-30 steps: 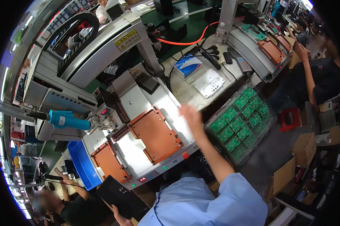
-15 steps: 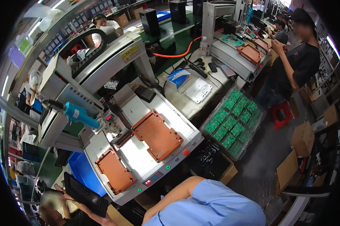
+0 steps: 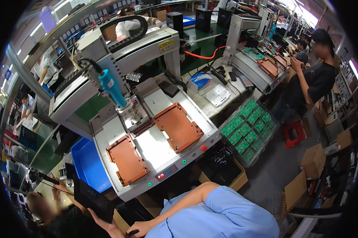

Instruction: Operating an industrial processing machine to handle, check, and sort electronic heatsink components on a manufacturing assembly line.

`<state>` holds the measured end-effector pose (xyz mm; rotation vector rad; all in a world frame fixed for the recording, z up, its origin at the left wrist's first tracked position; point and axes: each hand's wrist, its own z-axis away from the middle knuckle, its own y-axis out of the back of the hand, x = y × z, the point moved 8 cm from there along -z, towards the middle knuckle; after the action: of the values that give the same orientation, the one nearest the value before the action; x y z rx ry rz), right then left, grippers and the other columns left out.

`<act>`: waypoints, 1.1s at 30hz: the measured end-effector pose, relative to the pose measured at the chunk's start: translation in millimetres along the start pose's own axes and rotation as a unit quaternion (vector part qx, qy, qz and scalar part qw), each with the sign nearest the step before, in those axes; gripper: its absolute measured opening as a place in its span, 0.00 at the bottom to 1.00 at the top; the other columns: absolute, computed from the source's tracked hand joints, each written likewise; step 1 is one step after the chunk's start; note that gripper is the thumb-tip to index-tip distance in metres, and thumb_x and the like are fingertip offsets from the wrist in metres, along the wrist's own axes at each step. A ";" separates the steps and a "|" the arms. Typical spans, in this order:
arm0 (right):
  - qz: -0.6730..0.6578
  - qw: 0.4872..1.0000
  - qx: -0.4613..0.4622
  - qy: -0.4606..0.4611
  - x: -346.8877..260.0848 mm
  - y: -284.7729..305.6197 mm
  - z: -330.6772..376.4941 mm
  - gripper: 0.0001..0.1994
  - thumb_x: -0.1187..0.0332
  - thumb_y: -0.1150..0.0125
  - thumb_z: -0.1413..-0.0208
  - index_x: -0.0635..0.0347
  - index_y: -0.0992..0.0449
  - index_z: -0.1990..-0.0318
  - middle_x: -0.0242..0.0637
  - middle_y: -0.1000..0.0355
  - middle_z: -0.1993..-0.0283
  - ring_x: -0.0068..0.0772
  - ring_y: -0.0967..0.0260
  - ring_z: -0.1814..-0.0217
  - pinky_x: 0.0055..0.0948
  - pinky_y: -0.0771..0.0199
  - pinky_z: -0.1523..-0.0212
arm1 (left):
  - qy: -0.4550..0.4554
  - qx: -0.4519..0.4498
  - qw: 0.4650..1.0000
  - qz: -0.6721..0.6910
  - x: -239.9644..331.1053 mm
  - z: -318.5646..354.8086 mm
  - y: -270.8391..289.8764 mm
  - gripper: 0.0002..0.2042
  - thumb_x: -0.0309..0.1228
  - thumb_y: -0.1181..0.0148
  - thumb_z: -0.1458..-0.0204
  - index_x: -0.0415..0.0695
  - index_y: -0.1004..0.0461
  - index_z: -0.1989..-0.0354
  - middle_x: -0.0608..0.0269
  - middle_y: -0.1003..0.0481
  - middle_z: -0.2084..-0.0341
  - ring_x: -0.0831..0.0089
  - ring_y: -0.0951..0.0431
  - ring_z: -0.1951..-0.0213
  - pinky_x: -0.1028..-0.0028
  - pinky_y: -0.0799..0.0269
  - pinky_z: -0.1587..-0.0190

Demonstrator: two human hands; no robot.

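Observation:
My left hand [image 3: 105, 225], at the lower left, holds a black ribbed metal housing [image 3: 93, 200] by its near end, fingers against its finned edge. The housing is tilted, its far end toward a co-worker in black. My right arm reaches across from the blue sleeve, and my right hand [image 3: 140, 228] sits low beside the left one. Its fingers are closed around a small dark object [image 3: 131, 233], mostly cut off by the lower edge. Just beyond stands a bench-top machine [image 3: 127, 191] with two orange-brown fixture plates [image 3: 127, 160] and a blue cylinder tool [image 3: 111, 88].
A blue bin [image 3: 87, 166] stands left of the machine. On the right are a clear tray [image 3: 248, 162] of green circuit boards, a carton [image 3: 239, 181] with black parts, a red stool [image 3: 294, 135] and open cardboard boxes [image 3: 295, 190]. A co-worker [image 3: 317, 79] stands beyond the tray.
My right hand has come into view at the lower edge, nearer my left. The ribbed housing appears slightly lower and to the right. The whole view has shifted; both fixture plates remain on the machine.

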<state>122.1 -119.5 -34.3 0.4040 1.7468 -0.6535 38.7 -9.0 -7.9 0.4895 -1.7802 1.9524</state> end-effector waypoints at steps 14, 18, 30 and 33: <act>-0.011 0.993 0.038 0.115 -15.6 -2.1 -0.9 0.13 0.61 0.44 0.41 0.59 0.24 0.57 0.45 0.27 0.74 0.42 0.28 0.76 0.33 0.34 0.76 | -0.001 0.061 0.997 -0.052 -29.0 8.1 25.6 0.26 0.45 0.46 0.42 0.37 0.34 0.43 0.52 0.28 0.48 0.58 0.27 0.49 0.59 0.32 0.43; 0.031 0.998 -0.007 0.046 -10.8 -2.6 0.7 0.15 0.60 0.44 0.41 0.53 0.24 0.50 0.45 0.23 0.67 0.42 0.23 0.68 0.32 0.30 0.69 | 0.008 0.053 0.998 -0.042 -32.4 8.3 20.7 0.26 0.45 0.46 0.42 0.37 0.34 0.43 0.52 0.28 0.48 0.58 0.27 0.49 0.60 0.32 0.43; 0.020 0.998 -0.013 0.064 -19.7 1.3 11.9 0.13 0.61 0.42 0.42 0.61 0.26 0.58 0.47 0.28 0.73 0.43 0.27 0.74 0.33 0.31 0.72 | 0.017 0.152 0.986 -0.062 -34.6 24.0 27.7 0.26 0.44 0.50 0.40 0.39 0.37 0.39 0.52 0.33 0.42 0.56 0.32 0.42 0.57 0.40 0.37; 0.100 0.992 -0.070 0.020 -16.6 -1.1 14.2 0.16 0.61 0.43 0.42 0.58 0.30 0.50 0.46 0.27 0.60 0.47 0.28 0.60 0.36 0.30 0.58 | -0.040 0.113 0.986 -0.119 -22.2 26.0 -1.7 0.25 0.43 0.49 0.40 0.39 0.35 0.41 0.51 0.30 0.44 0.57 0.29 0.45 0.58 0.36 0.40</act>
<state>136.8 -128.1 -20.6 0.4897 1.7512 -0.3811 57.2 -36.7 -15.8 0.8267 -1.4730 1.9942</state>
